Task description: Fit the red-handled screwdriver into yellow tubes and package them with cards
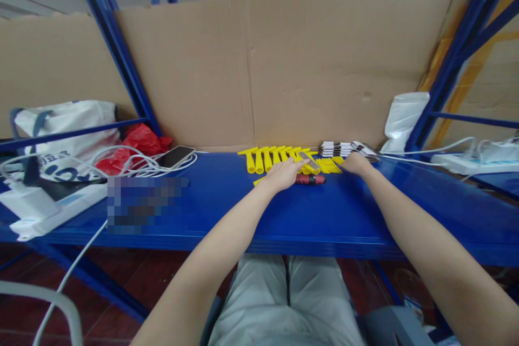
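Observation:
My left hand (286, 174) reaches over the row of yellow tools, fingers closed on a yellow piece with a grey flat strip (310, 163). Yellow T-shaped tools with round, tube-like handles (267, 162) stand side by side behind it. Just in front of that hand lies a red and black cylindrical tool (314, 179). My right hand (354, 163) is closed at the right end of a row of thin yellow pieces (327, 165), and a small yellow piece (338, 160) shows at its fingertips. Its fingers are partly hidden.
Stacked white packets with black bands (335, 148) sit behind my right hand. A cardboard sheet (316, 65) closes off the back of the blue shelf (227, 216). To the left are a phone (177, 156), white cables, a red bag (146, 139) and a power strip (65, 211).

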Tool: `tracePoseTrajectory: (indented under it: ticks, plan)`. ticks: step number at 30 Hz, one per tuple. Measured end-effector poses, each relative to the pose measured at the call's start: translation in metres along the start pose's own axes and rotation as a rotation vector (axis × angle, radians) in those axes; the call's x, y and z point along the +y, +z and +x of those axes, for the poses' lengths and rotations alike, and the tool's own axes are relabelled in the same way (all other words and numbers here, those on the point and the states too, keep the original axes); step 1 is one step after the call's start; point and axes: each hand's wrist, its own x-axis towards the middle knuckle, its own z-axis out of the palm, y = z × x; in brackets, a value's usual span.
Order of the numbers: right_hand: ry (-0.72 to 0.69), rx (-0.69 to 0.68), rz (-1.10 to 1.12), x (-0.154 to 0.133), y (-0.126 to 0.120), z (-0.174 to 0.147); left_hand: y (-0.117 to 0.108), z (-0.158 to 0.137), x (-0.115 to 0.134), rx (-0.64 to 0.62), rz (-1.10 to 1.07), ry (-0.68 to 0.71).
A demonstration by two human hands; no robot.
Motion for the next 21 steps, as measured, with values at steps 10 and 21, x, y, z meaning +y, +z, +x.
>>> tracePoseTrajectory:
  ticks: [10,21]
  plan:
    - [0.144,0.401,0.719,-0.009,-0.029,-0.013,-0.001,-0.001,0.001,-0.002,0.003,-0.001]
    - [0.153,-0.173,1.338,-0.034,-0.036,-0.030,-0.002,-0.002,0.002,-0.003,0.028,0.007]
